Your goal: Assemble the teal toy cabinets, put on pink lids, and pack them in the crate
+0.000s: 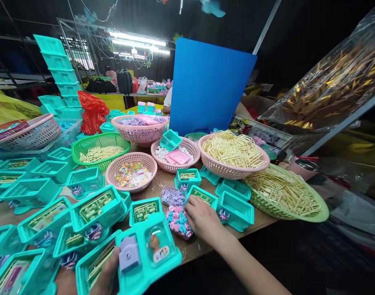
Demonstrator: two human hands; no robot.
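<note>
Left hand grasps an open case; right hand reaches to a tub

The left hand (pixel 106 266) grasps a turquoise case (pixel 147 262) at the lower middle, its thumb over the edge of the tray. The case stands open. Its lid, turned toward the camera, carries a purple block (pixel 129 255) beside a clear window, behind which a brown figure (pixel 154 242) and a small label show. Yellow parts lie in the tray.

The right hand (pixel 202 215) is bent over the edge of a tub (pixel 179 221) of pink and blue pieces, fingers curled down; whether they pinch a piece, I cannot tell. Purple parts (pixel 172 196) lie just behind the tub. Close by the right hand stand two more cases, one with yellow parts in it (pixel 207 196) and one to its right (pixel 236 209).

Many filled cases crowd the left side of the table (pixel 166 177). Beyond the tub sit a pink basket of colourful bits (pixel 110 179) and another with white pieces, a pink part and a turquoise box (pixel 175 168). To the right, a pink basket (pixel 233 171) heaped with yellow sticks overlaps a green one (pixel 324 214), also full of sticks.

Farther back are a red bag (pixel 92 112), a tall stack of turquoise boxes (pixel 63 76) and an upright blue board (pixel 210 86). Another person's white sleeve (pixel 168 99) shows at the board's left edge.
</note>
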